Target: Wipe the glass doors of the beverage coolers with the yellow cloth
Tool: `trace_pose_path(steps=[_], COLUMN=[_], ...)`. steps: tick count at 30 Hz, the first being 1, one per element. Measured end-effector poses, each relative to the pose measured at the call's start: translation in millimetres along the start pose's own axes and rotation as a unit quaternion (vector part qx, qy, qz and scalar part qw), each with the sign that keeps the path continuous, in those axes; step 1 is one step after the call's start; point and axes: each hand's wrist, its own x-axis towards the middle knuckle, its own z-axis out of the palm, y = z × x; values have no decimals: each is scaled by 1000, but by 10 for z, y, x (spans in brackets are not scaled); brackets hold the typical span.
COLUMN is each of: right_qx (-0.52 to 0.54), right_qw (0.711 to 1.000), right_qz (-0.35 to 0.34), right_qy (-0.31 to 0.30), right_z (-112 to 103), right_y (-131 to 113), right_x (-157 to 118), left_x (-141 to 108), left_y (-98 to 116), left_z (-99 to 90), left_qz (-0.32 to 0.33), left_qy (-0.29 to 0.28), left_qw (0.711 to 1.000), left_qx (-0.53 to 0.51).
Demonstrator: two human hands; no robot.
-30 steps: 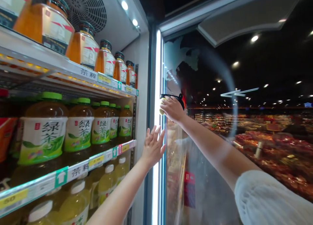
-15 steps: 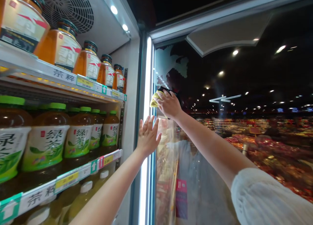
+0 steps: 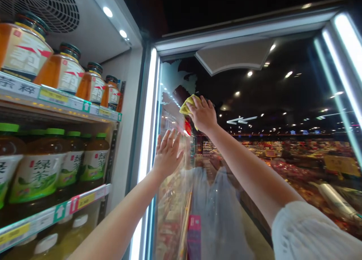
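A yellow cloth is pressed against the upper left part of the glass door under my right hand. The fingers of that hand lie over the cloth, with part of it sticking out on the left. Lower and to the left, my left hand is held up with its fingers stretched out and nothing in it. It is by the glass near the bright light strip along the door's left side; whether the palm touches the pane I cannot tell.
On the left, cooler shelves hold amber bottles above green-capped tea bottles, with a price rail along the front edge. A fan grille is overhead. The door's right frame carries more light strips. Store displays and reflections show in the glass.
My view has turned right, bringing the door's right frame in. My right hand has moved the cloth rightward on the glass, away from the left light strip. My left hand stays outstretched.
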Motion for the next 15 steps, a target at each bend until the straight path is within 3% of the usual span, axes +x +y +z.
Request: trace_pose_path(steps=[4, 8, 11, 15], right_qx=[-47, -42, -20, -27], right_qw=[994, 999, 999, 997], right_qz=[99, 10, -31, 74], right_qy=[11, -10, -7, 28], right_z=[-38, -54, -135, -249], right_y=[117, 160, 444, 784], right_x=[-303, -423, -302, -430], left_x=[72, 138, 258, 339], left_y=[174, 347, 499, 713], left_z=[15, 29, 41, 51], left_qz=[-6, 2, 4, 6], left_qy=[1, -6, -10, -9], left_qw=[1000, 1000, 1000, 1000], left_qx=[-14, -18, -18, -27])
